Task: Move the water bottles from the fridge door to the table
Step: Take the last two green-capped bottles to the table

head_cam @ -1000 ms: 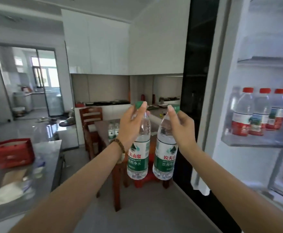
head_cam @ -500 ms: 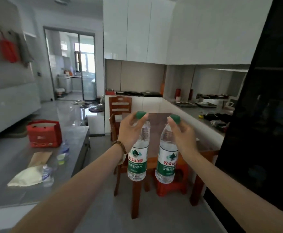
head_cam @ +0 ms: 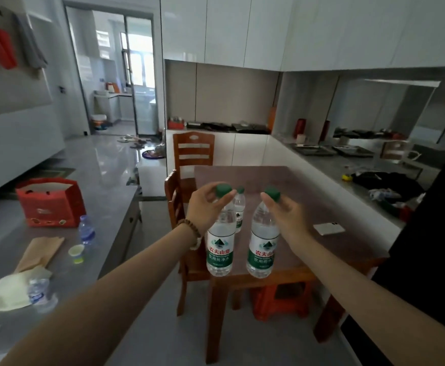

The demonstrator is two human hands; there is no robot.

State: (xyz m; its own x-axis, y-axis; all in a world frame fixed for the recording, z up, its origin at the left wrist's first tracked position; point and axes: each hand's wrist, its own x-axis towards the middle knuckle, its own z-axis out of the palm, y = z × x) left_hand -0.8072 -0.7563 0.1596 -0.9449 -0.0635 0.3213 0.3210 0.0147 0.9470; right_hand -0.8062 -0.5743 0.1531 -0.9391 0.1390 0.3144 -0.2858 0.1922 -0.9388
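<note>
Outstretched (pinching): left grip (head_cam: 206, 207), right grip (head_cam: 286, 215).

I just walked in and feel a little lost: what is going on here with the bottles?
A person holds two water bottles in the air, each gripped at the top. The left hand holds the left bottle, the right hand the right bottle. They hang near the front edge of the table, not yet set down. A small bottle stands on it.

Each bottle (head_cam: 221, 249) is clear, green-capped, with a green-white label (head_cam: 219, 256) lettered red. The bag (head_cam: 51, 204) left of the left hand (head_cam: 205, 207) is red.
</note>
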